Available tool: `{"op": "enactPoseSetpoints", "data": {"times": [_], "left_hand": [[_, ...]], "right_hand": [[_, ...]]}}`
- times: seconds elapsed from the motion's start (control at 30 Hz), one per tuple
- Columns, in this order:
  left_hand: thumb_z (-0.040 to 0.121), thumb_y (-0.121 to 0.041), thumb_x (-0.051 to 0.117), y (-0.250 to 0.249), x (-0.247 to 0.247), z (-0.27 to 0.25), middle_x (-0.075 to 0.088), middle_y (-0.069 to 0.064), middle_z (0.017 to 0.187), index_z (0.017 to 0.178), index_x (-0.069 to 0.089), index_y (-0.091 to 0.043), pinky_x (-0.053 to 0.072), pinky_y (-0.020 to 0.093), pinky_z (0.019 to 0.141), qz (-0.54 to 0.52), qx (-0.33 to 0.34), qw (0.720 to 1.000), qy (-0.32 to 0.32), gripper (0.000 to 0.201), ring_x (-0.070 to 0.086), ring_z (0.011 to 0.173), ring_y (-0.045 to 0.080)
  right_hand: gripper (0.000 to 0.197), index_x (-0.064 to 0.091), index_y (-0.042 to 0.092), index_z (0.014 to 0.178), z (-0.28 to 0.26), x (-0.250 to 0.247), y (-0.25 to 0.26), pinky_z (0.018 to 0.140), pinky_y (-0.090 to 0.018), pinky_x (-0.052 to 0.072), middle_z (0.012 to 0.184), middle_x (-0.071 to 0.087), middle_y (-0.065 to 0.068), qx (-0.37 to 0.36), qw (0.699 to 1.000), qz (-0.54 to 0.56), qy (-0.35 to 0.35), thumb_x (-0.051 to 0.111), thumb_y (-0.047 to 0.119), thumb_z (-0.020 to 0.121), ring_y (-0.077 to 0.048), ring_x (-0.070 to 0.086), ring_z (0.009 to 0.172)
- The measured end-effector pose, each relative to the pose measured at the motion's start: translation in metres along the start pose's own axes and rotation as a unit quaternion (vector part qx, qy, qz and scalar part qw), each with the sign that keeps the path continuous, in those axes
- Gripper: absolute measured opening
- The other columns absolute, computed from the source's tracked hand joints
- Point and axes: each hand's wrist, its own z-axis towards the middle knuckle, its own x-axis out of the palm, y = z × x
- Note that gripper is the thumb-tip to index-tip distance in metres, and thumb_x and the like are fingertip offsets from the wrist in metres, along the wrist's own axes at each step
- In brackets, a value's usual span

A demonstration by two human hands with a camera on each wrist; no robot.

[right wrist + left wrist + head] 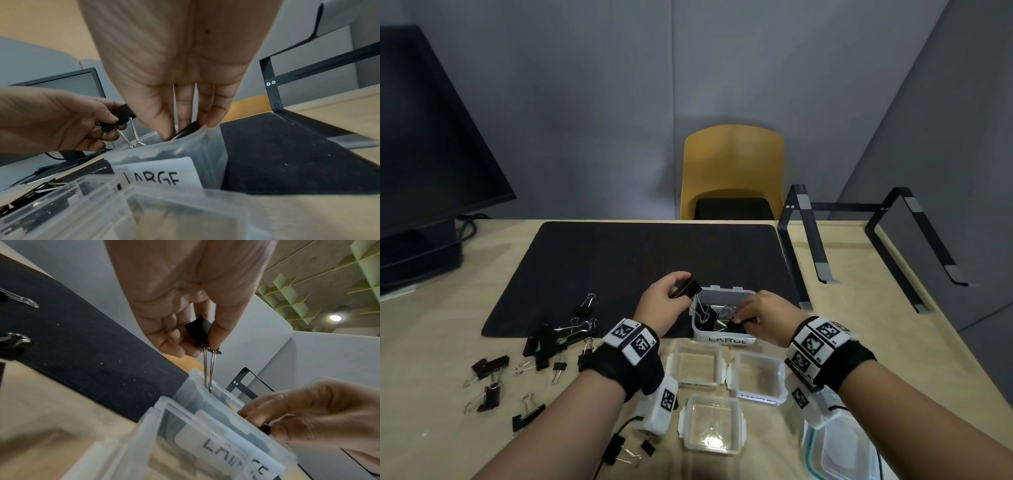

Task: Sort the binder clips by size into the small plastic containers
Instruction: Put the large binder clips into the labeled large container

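Observation:
A clear container labelled LARGE (726,340) stands at the near edge of the black mat and holds several large black clips. My left hand (681,292) pinches a large black binder clip (689,287) just above the container's left rim, its wire handles hanging down inside. In the left wrist view that clip (198,328) sits between thumb and fingers. My right hand (742,320) reaches into the container's front right corner and pinches another black clip (736,326). In the right wrist view this clip (188,130) is half hidden behind the container wall (156,172).
Three empty small containers (675,363) (784,377) (739,425) stand nearer me. Several loose clips (544,342) lie scattered at the left. A clear lid (839,452) lies bottom right. A monitor (424,154) stands far left, a black laptop stand (859,240) far right.

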Motion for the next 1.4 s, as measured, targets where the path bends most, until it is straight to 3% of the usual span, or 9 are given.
{"op": "enactPoseSetpoints", "data": {"times": [0.1,0.2,0.4,0.6,0.77,0.93,1.13,1.27,1.4], "left_hand": [[0.085,-0.013,0.063,0.000,0.001,-0.001,0.064,0.001,0.084,0.113,0.058,-0.034,0.052,0.033,0.076,0.003,-0.002,1.000,-0.001,0.036,0.063,0.083,0.017],[0.087,-0.019,0.064,0.000,0.003,0.000,0.064,0.002,0.082,0.113,0.060,-0.028,0.051,0.034,0.076,0.006,-0.006,1.000,-0.006,0.028,0.065,0.083,0.019],[0.084,-0.017,0.062,-0.001,0.005,0.005,0.064,-0.002,0.078,0.108,0.063,-0.027,0.052,0.039,0.077,0.029,-0.022,0.999,-0.023,0.026,0.062,0.078,0.017],[0.080,-0.023,0.067,-0.002,0.000,0.012,0.068,-0.004,0.072,0.081,0.065,-0.026,0.052,0.035,0.072,0.074,-0.036,0.996,-0.025,0.004,0.063,0.074,0.017],[0.083,-0.017,0.066,-0.006,0.005,0.010,0.072,0.005,0.089,0.088,0.059,-0.021,0.054,0.034,0.072,0.009,-0.046,0.999,-0.002,0.009,0.067,0.077,0.016],[0.085,-0.021,0.067,-0.006,0.016,0.007,0.072,-0.004,0.095,0.094,0.058,-0.023,0.050,0.027,0.081,0.027,-0.023,0.999,0.008,0.013,0.066,0.089,0.009],[0.083,-0.018,0.067,-0.013,0.026,0.004,0.067,-0.009,0.098,0.092,0.054,-0.028,0.046,0.023,0.074,0.166,0.044,0.985,0.033,0.018,0.061,0.086,0.010],[0.082,-0.012,0.066,-0.008,0.031,0.009,0.052,-0.008,0.107,0.090,0.059,-0.026,0.038,0.026,0.090,0.226,0.097,0.968,0.053,0.018,0.043,0.105,0.014],[0.081,-0.007,0.062,-0.001,0.027,0.011,0.044,-0.010,0.103,0.093,0.062,-0.025,0.039,0.029,0.094,0.244,0.102,0.963,0.059,0.022,0.039,0.105,0.012]], "right_hand": [[0.025,0.070,0.021,0.106,-0.001,-0.002,0.001,0.093,-0.017,0.034,0.113,0.063,0.006,0.015,1.000,0.009,-0.010,0.055,0.018,0.087,-0.017,0.048,0.112],[0.025,0.067,0.022,0.111,-0.002,-0.002,0.002,0.096,-0.022,0.033,0.117,0.058,0.004,0.031,0.999,-0.004,-0.022,0.056,0.020,0.088,-0.018,0.044,0.113],[0.025,0.069,0.023,0.108,0.001,0.001,-0.001,0.094,-0.018,0.029,0.113,0.063,0.005,0.028,1.000,-0.008,-0.011,0.053,0.017,0.090,-0.019,0.045,0.111],[0.025,0.065,0.021,0.111,-0.001,-0.004,-0.004,0.095,-0.021,0.031,0.119,0.054,0.002,0.061,0.996,0.010,-0.069,0.053,0.020,0.089,-0.019,0.043,0.112],[0.031,0.060,0.019,0.119,-0.002,-0.003,-0.010,0.101,-0.027,0.035,0.125,0.049,-0.001,0.103,0.993,0.008,-0.059,0.055,0.019,0.089,-0.022,0.042,0.117],[0.035,0.058,0.015,0.123,-0.002,0.001,-0.012,0.093,-0.023,0.042,0.127,0.045,-0.001,0.118,0.990,0.046,-0.059,0.057,0.016,0.088,-0.019,0.052,0.110],[0.038,0.055,0.014,0.126,-0.001,0.002,-0.011,0.087,-0.022,0.045,0.130,0.042,-0.001,0.127,0.989,0.051,-0.055,0.057,0.016,0.088,-0.018,0.056,0.100],[0.038,0.055,0.014,0.126,-0.001,0.003,-0.011,0.090,-0.024,0.046,0.131,0.041,-0.001,0.129,0.989,0.048,-0.053,0.057,0.017,0.089,-0.018,0.056,0.102],[0.038,0.055,0.014,0.126,0.000,0.004,-0.012,0.091,-0.025,0.047,0.131,0.041,0.000,0.128,0.990,0.044,-0.051,0.058,0.018,0.089,-0.018,0.056,0.103]]}}
